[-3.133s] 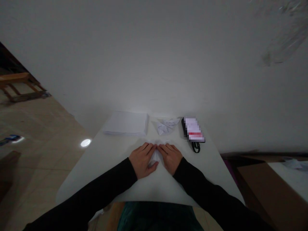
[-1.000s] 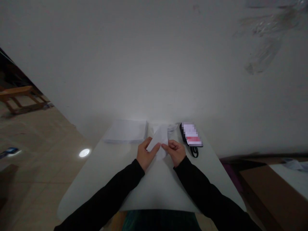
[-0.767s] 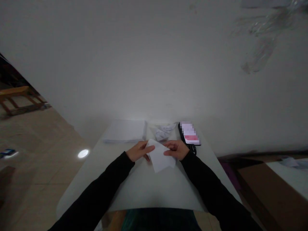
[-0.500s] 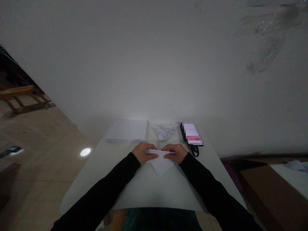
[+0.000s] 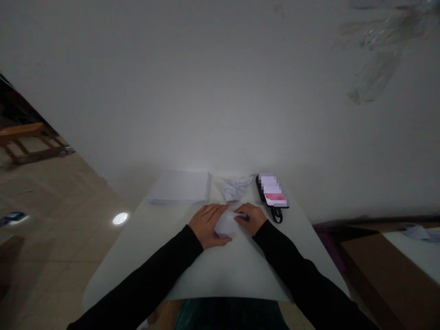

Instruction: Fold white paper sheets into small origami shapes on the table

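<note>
A white table (image 5: pixel 213 270) stands against a pale wall (image 5: pixel 220 91), with tiled floor (image 5: pixel 51 206) to the left and a wooden frame (image 5: pixel 24 142) far off on that side. On the table, 1 folded sheet (image 5: pixel 225 224) lies near the middle, between both hands. The left hand (image 5: pixel 206 224) lies flat with its fingers (image 5: pixel 215 211) spread loosely, palm and thumb pressing the sheet's left part. The right hand (image 5: pixel 250 217) is curled, its fingertips (image 5: pixel 240 215) pushing down on the sheet's right edge; neither hand lifts it. Behind them, along the wall, sit 1 paper stack (image 5: pixel 180 187), 1 crumpled paper (image 5: pixel 235 187) and 1 dark device (image 5: pixel 273 195) with a cord, all apart from the hands. A brown box (image 5: pixel 385 270) stands to the right of the table.
</note>
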Demonstrator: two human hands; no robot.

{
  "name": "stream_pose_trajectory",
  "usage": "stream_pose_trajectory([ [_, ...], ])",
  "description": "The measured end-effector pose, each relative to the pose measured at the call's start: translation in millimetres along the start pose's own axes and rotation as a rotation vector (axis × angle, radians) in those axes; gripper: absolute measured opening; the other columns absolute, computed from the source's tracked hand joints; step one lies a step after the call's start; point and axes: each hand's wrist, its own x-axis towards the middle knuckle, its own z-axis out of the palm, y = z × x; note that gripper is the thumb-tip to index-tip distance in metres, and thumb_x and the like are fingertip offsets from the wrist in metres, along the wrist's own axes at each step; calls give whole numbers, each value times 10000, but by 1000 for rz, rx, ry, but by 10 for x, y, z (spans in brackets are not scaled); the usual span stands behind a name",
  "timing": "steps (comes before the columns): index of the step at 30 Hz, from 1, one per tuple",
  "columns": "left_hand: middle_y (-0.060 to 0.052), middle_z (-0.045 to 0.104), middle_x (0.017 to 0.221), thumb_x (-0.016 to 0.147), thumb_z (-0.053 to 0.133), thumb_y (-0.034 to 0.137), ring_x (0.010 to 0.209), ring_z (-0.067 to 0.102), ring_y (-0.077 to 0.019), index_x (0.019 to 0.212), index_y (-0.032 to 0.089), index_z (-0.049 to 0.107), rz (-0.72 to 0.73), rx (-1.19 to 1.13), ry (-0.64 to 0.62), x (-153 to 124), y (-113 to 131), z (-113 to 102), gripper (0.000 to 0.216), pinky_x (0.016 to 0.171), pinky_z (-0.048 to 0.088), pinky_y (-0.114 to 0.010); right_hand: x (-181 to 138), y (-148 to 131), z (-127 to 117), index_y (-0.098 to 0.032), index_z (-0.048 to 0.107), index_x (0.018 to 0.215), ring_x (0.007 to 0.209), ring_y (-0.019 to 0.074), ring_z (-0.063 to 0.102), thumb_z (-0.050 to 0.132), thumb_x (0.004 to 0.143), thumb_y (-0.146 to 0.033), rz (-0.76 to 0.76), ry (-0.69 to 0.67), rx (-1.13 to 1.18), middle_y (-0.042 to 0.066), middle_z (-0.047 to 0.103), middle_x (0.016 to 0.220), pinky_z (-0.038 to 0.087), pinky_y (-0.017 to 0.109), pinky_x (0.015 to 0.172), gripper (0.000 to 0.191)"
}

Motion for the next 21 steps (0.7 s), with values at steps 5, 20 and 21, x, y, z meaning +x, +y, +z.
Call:
stream_pose_trajectory([
  [5,-145,549,1156,714,540,474,1053,493,-269,1314,91,309,12,77,-33,-33,98,44,748,900,377,-413,-55,68,58,-180,633,783,725,163,551,564,760,-129,-168,39,-99,42,635,733,457,281,684,89],
  [20,-139,542,1119,785,494,351,1032,500,-245,1149,106,488,-1,29,-56,-117,133,127,439,883,439,-385,-240,-184,34,-168,632,806,802,186,503,475,808,-70,-327,13,-481,42,627,824,363,303,686,185],
  [21,-138,543,1110,781,499,350,1024,501,-246,1149,111,486,-8,26,-58,-114,139,122,439,874,444,-389,-253,-198,40,-164,633,818,815,189,504,473,809,-69,-342,18,-493,45,631,836,365,308,702,186],
])
